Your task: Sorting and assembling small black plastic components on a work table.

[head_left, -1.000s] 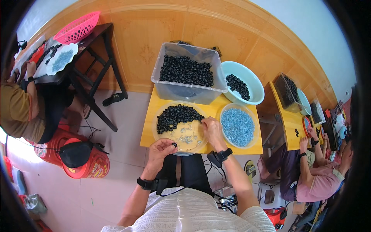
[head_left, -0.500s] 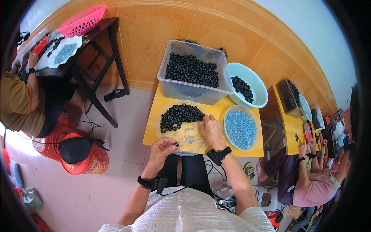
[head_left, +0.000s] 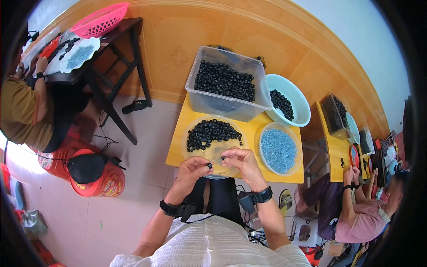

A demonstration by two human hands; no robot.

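Both hands have drawn back off the pile and come together at the near rim of the plate (head_left: 195, 156), where half a second ago the right one was still reaching in among the rings. Left hand (head_left: 192, 170) now hovers over the plate's near edge, fingers curled narrow, thumb and forefinger pinching a ring (head_left: 209, 165) — small, black, held just clear of the plate. Right hand (head_left: 240, 161) sits just beside it, fingers bunched close, and at its fingertips there's a dark piece (head_left: 223, 158); too small to tell whether it's another ring or something else. The two hands are near each other, tips almost meeting but not touching. Behind them on the plate lies the pile (head_left: 211, 132), a dark crescent of rings across the far half, the near half mostly bare. Plate rests on a yellow table (head_left: 178, 147), right at its front edge. To the right of the plate, touching or nearly so, a bowl (head_left: 279, 150) full of small blue-grey parts. Farther back, a clear tub (head_left: 227, 84) loaded with more black rings, and beside that a pale blue basin (head_left: 289, 104) with a smaller heap. Each wrist wears a black band. Off to the left, another person sits at a dark table (head_left: 124, 31) with a pink basket (head_left: 100, 20) on it; on the right, a second person works at another yellow bench.
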